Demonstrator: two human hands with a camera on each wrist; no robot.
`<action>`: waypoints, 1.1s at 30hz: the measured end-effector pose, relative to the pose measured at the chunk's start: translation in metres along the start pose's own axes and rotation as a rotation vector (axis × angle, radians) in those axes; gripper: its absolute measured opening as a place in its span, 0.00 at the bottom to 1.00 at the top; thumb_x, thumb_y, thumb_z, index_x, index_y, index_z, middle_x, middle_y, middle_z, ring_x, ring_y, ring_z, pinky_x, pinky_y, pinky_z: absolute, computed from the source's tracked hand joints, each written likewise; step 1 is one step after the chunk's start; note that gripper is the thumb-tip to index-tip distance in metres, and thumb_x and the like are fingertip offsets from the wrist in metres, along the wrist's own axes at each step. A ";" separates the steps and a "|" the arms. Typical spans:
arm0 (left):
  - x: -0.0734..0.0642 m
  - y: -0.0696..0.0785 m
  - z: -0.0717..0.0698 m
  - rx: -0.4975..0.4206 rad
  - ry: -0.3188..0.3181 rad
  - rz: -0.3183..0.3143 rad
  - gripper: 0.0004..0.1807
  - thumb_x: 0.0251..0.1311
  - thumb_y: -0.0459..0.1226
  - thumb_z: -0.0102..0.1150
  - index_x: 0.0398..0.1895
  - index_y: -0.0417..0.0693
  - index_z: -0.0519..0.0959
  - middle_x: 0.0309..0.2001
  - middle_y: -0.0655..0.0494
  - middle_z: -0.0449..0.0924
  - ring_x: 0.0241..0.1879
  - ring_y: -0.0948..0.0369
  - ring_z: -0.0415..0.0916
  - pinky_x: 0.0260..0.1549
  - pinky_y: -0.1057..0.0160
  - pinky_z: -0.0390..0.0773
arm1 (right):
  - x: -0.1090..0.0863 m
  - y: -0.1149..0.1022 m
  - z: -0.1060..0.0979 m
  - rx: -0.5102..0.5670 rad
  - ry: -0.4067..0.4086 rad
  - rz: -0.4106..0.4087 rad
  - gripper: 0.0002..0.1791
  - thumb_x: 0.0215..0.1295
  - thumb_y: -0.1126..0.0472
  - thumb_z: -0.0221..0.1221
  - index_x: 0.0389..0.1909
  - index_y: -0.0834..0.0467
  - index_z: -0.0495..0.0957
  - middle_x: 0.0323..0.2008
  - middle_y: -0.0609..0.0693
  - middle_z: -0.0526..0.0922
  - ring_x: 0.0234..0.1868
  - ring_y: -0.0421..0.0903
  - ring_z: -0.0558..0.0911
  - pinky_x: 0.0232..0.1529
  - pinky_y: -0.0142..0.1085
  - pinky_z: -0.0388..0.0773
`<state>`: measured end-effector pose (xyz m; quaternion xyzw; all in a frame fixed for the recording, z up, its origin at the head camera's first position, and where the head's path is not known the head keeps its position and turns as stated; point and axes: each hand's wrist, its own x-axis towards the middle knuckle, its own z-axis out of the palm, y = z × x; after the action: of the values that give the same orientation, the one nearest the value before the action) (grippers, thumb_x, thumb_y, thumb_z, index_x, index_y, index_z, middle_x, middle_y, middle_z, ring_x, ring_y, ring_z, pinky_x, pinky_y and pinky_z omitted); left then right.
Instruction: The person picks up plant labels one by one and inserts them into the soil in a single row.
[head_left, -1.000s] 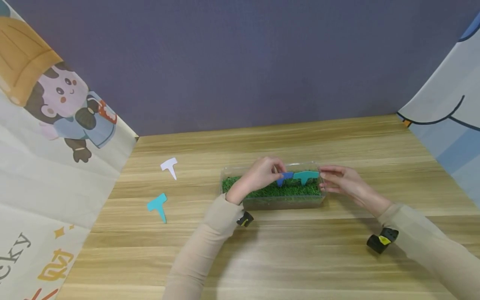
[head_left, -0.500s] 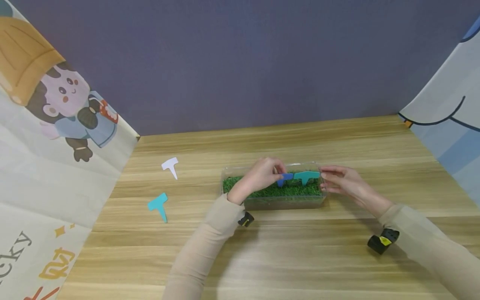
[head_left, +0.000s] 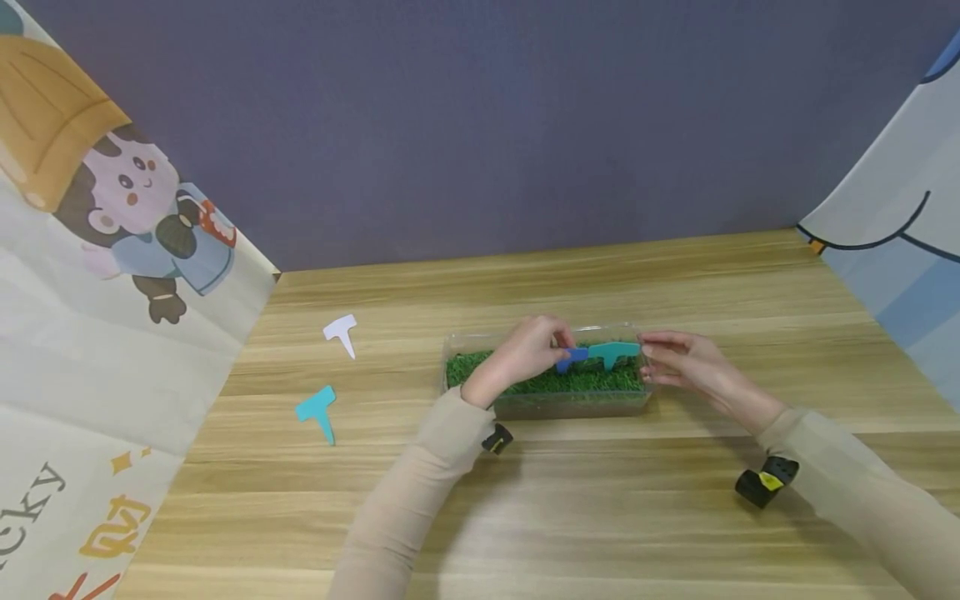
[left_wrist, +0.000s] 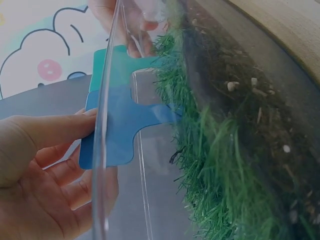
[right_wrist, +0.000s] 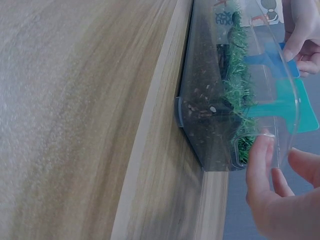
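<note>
My left hand [head_left: 521,354] pinches a blue T-shaped plant label [left_wrist: 117,127] by its crosspiece. The label's stem points down into the artificial grass [head_left: 540,383] of a clear, soil-filled planter box [head_left: 570,408]. Right beside it, a green T-shaped plant label [right_wrist: 295,107] stands upright with its stem in the grass, their crosspieces end to end. At the box's right end my right hand [head_left: 690,367] rests its nearly straight fingers against the outer wall, the thumb close to the rim. Dark soil shows through the side in both wrist views.
On the wooden table [head_left: 600,517], left of the box, lie a white T-shaped label [head_left: 341,332] and a turquoise one [head_left: 318,411]. A dark blue-grey panel [head_left: 480,133] rises behind the table. Printed cloths hang at both sides.
My left hand shifts very slightly to the right with the blue label in its fingers. The right hand stays at the box end, and the labels on the table lie unmoved.
</note>
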<state>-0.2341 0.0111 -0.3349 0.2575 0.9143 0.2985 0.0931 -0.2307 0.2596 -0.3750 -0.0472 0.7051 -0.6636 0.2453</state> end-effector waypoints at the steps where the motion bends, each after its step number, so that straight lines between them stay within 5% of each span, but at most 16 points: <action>1: 0.000 0.000 0.000 0.000 0.002 0.003 0.04 0.53 0.30 0.57 0.32 0.42 0.78 0.33 0.55 0.77 0.30 0.66 0.73 0.29 0.76 0.71 | 0.000 0.000 0.000 0.001 0.000 0.001 0.35 0.62 0.58 0.52 0.62 0.72 0.49 0.38 0.41 0.75 0.38 0.41 0.79 0.45 0.33 0.75; 16: -0.004 -0.004 -0.003 -0.010 -0.012 0.008 0.10 0.54 0.32 0.57 0.41 0.42 0.77 0.35 0.55 0.78 0.34 0.64 0.73 0.32 0.74 0.72 | 0.000 0.000 0.000 0.006 -0.005 0.002 0.35 0.62 0.59 0.52 0.62 0.73 0.48 0.37 0.41 0.76 0.38 0.41 0.79 0.45 0.33 0.75; 33: -0.026 -0.013 -0.022 -0.016 -0.018 -0.023 0.14 0.57 0.38 0.55 0.45 0.43 0.76 0.36 0.55 0.78 0.34 0.63 0.73 0.33 0.70 0.73 | 0.000 0.000 0.000 0.005 -0.005 -0.001 0.35 0.62 0.58 0.52 0.62 0.73 0.48 0.37 0.40 0.76 0.38 0.41 0.79 0.45 0.33 0.75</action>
<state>-0.2249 -0.0226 -0.3249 0.2487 0.9140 0.3023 0.1067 -0.2310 0.2595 -0.3751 -0.0486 0.7026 -0.6656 0.2471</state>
